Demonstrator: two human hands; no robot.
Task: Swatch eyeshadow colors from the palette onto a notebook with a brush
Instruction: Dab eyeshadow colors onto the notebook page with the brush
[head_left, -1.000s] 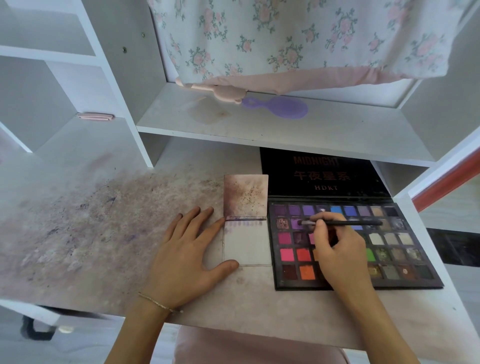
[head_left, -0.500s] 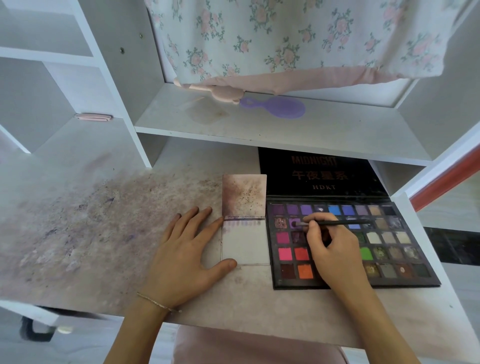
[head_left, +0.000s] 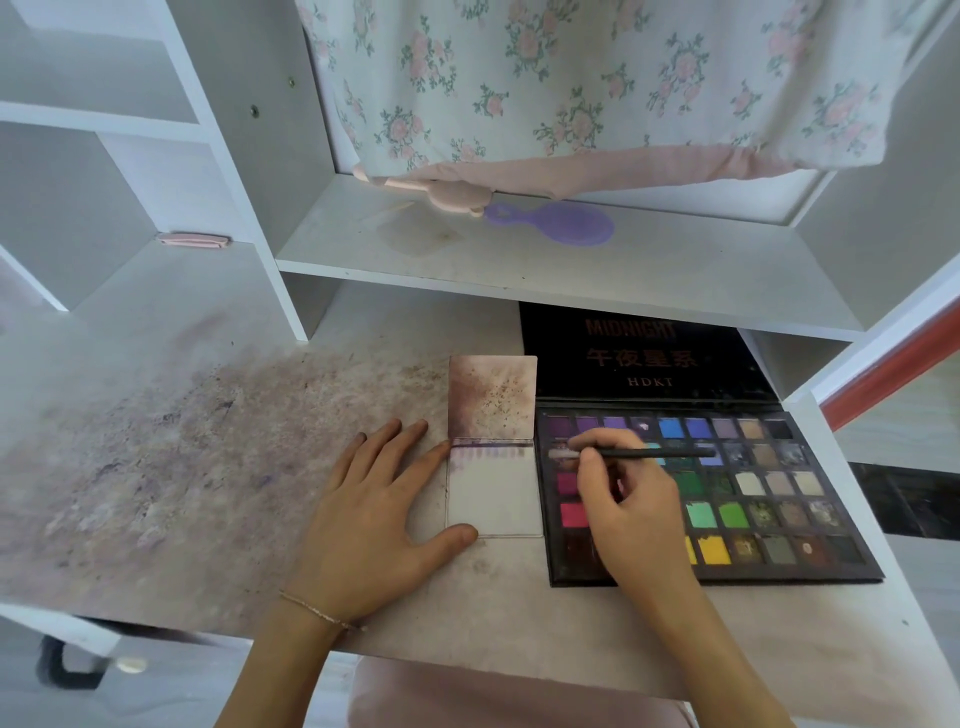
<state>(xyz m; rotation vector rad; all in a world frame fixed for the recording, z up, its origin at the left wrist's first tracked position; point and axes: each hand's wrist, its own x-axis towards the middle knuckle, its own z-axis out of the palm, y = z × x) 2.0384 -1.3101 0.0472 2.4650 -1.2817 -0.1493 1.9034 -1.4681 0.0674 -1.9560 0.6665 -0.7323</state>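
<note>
Now the right hand (head_left: 631, 512), pinching the brush (head_left: 636, 453), has slid leftward across the palette (head_left: 779, 483); its tip nears the notebook (head_left: 493, 491), likely ready to swatch. The left hand (head_left: 374, 525) lies flat, steadying the notebook's left edge.

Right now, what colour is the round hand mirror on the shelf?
Purple, plainest in the head view: the round plastic hand mirror on the white shelf.

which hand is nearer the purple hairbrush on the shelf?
Right. The right hand is over the palette, almost directly below the purple hairbrush; the left hand lies flat on the desk, further left.
</note>
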